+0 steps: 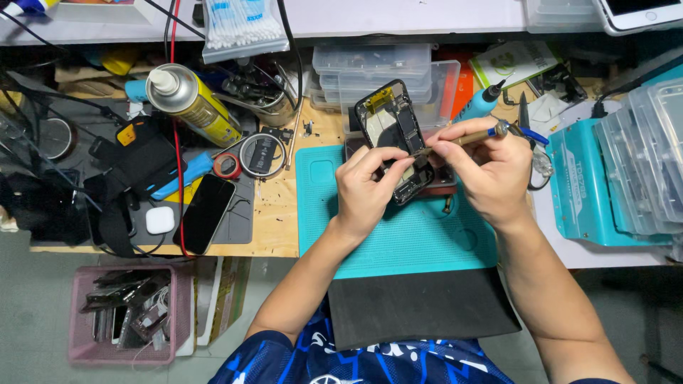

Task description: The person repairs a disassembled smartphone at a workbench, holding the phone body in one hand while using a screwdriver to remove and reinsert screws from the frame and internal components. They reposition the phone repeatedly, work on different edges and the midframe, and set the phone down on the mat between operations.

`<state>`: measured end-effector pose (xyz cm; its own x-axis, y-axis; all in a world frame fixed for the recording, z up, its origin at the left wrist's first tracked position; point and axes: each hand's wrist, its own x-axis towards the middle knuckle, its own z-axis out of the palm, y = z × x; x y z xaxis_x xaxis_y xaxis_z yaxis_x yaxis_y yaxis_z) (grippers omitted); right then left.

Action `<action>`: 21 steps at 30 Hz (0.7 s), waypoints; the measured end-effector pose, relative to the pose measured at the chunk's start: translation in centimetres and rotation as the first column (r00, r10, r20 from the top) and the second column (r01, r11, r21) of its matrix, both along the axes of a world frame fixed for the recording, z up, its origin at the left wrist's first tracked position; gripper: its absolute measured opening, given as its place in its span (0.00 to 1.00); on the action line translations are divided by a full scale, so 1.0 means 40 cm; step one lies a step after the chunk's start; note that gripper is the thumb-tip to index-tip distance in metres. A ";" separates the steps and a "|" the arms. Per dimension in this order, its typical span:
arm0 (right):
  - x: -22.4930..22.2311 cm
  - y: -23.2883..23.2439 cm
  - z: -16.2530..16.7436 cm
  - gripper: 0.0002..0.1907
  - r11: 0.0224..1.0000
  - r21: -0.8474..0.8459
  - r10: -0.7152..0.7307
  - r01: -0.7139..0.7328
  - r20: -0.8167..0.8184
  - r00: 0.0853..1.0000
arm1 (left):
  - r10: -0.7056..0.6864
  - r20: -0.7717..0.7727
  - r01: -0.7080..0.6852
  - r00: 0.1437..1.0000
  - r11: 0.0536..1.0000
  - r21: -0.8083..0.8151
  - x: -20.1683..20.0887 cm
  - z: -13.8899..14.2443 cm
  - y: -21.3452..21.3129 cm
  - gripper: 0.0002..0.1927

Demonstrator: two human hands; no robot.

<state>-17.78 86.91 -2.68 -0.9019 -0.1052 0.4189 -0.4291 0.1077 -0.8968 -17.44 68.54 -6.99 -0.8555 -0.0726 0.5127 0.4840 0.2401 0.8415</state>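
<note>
Teal silicone mat (427,242) covers the middle of the cluttered wooden bench, and above it I see both bare hands working on an opened phone (391,131). The phone has its screen removed, dark internals and a yellow patch showing, and it is tilted up off the mat. The left hand (364,188) grips the phone's lower edge, fingers curled closed around it. The right hand (491,171) pinches a slim screwdriver (473,136) with a gold shaft and blue end, fingers tight on it, its tip touching the phone's lower right side. To the left lie a dark intact phone (205,213) and a yellow spray can (192,99). A pink basket (78,313) stands on the floor below.
</note>
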 end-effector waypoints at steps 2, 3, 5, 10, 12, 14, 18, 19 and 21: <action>-0.006 0.001 -0.006 0.04 1.000 -0.015 -0.005 0.006 0.019 1.000 | -0.001 -0.003 0.001 1.000 1.000 0.003 -0.007 -0.007 0.001 0.06; -0.007 0.003 -0.009 0.04 1.000 -0.021 -0.011 0.011 0.031 0.999 | 0.005 0.031 -0.004 1.000 1.000 -0.011 -0.009 -0.012 0.001 0.07; -0.016 0.008 -0.017 0.04 0.999 -0.034 -0.018 0.020 0.056 0.998 | 0.019 0.097 -0.015 0.995 0.999 -0.040 -0.021 -0.022 0.001 0.09; -0.028 0.016 -0.031 0.04 0.981 -0.195 0.001 0.013 0.074 0.997 | -0.325 0.167 0.225 0.931 0.871 0.438 -0.030 -0.041 -0.002 0.30; -0.032 0.020 -0.029 0.06 0.965 -0.263 0.004 0.016 0.077 0.997 | -0.337 0.152 0.226 0.929 0.844 0.486 -0.033 -0.041 -0.007 0.41; -0.038 0.027 -0.023 0.08 0.946 -0.323 0.003 0.025 0.087 0.996 | -0.342 0.094 0.238 0.935 0.801 0.549 -0.040 -0.038 -0.012 0.51; -0.043 0.044 -0.012 0.12 0.937 -0.350 0.018 0.004 0.058 0.998 | -0.340 0.124 0.192 0.932 0.755 0.627 -0.056 -0.037 -0.021 0.57; -0.044 0.048 -0.012 0.12 0.939 -0.343 0.019 -0.001 0.048 0.999 | -0.355 0.137 0.182 0.925 0.730 0.659 -0.065 -0.039 -0.024 0.55; -0.044 0.055 -0.015 0.12 0.948 -0.317 0.011 -0.001 0.031 0.999 | -0.410 0.180 0.159 0.894 0.666 0.729 -0.077 -0.043 -0.030 0.42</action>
